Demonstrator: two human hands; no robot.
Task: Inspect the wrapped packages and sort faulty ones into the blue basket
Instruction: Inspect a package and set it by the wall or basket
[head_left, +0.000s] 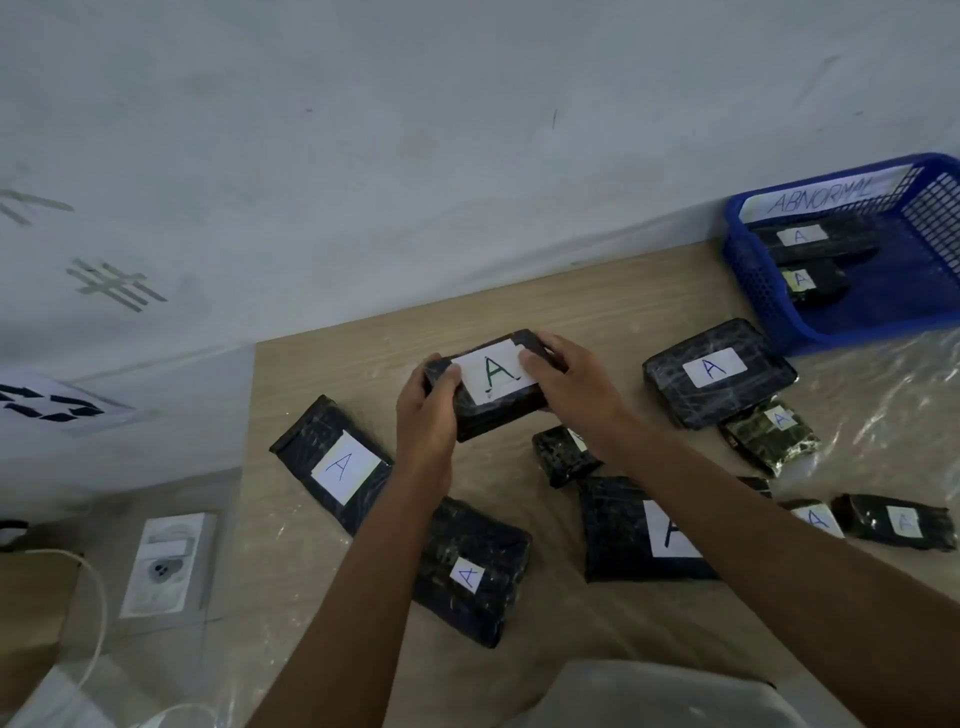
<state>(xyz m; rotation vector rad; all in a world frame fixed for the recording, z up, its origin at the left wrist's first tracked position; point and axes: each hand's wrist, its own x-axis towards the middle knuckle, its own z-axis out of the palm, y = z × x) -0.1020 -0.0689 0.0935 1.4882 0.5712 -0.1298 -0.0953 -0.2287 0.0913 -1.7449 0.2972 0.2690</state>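
A black wrapped package (493, 410) with a white label marked A is held just above the wooden table (332, 364). My left hand (426, 410) grips its left end and my right hand (576, 384) grips its right end. Several more black wrapped packages lie around it, among them one at the left (332, 462), one near the front (472, 571) and one at the right (717, 371). The blue basket (904, 306) stands at the far right, labelled ABNORMAL, with two wrapped packages (815, 244) inside.
A white wall runs behind the table. Clear plastic film (893, 415) covers the table's right side. Left of the table are a wall socket (166, 566), a white cable and a brown box (31, 613). Something white lies at the front edge (665, 696).
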